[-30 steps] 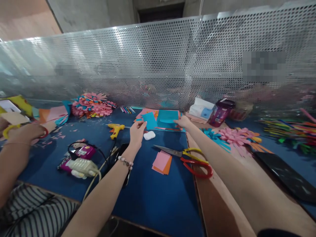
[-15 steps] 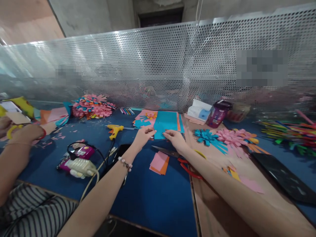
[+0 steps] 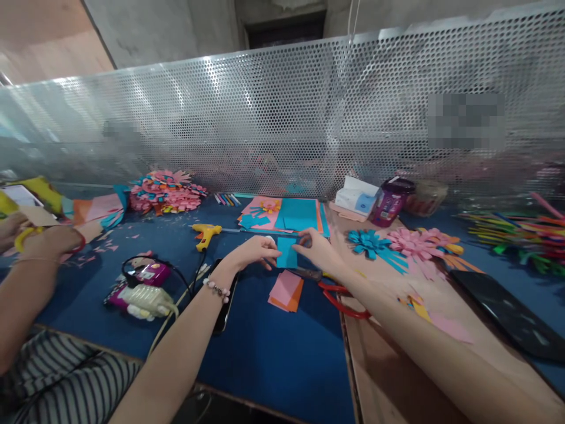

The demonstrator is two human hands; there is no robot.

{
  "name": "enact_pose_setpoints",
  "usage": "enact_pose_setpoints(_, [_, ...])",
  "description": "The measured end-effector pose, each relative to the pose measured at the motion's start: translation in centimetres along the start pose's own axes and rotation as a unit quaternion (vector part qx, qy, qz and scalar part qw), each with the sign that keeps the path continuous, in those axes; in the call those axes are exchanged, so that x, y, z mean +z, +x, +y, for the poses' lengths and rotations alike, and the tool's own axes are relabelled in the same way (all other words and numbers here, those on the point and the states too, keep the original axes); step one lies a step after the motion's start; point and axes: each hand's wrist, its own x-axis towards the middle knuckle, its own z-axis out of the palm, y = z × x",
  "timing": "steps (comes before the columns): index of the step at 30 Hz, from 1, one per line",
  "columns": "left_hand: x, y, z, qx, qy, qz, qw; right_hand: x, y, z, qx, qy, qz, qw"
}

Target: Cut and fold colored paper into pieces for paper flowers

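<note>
Both of my hands pinch one small teal paper square above the blue table top. My left hand grips its left edge and my right hand grips its right edge. Just behind lies a stack of teal, pink and orange paper sheets. Below my hands lie pink and orange paper pieces, and red-handled scissors are partly hidden under my right forearm.
A yellow glue gun, a black phone, a white charger with cables, paper flowers, a tissue box, a purple jar. Another person's hand holds yellow scissors at left. A perforated metal screen backs the table.
My hands have drawn back from the paper stack toward me, now holding a smaller teal square between them. The view shifted slightly.
</note>
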Motion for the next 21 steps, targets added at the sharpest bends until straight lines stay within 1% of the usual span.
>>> enact_pose_setpoints(1, [0.0,0.1,-0.1,0.002,-0.004,0.008,1.000,0.5,0.0,0.3,-0.025,-0.008,0.028,0.999])
enact_pose_setpoints(3, [0.0,0.3,-0.2,0.010,-0.011,0.026,1.000,1.3,0.0,0.6,-0.065,-0.007,0.047,0.997])
enact_pose_setpoints(6, [0.0,0.6,-0.4,0.025,-0.015,0.047,0.998,2.2,-0.2,0.7,-0.094,-0.018,0.056,0.994])
enact_pose_setpoints(9, [0.1,0.8,-0.5,0.046,-0.008,0.067,0.997,2.9,-0.4,0.9,-0.115,-0.053,0.044,0.991])
enact_pose_setpoints(13, [0.4,1.1,-0.7,0.062,0.006,0.105,0.992,3.3,-0.8,1.3,-0.119,-0.095,0.018,0.988])
enact_pose_setpoints(16, [0.6,1.1,-0.5,0.072,0.023,0.129,0.989,3.3,-1.0,1.3,-0.130,-0.118,0.014,0.984])
enact_pose_setpoints(19, [0.7,1.1,-0.4,0.074,0.031,0.129,0.988,3.1,-0.9,0.8,-0.135,-0.099,0.019,0.986])
enact_pose_setpoints(21, [0.5,1.1,-0.4,0.077,0.030,0.127,0.989,2.9,-0.8,0.6,-0.127,-0.058,0.008,0.990])
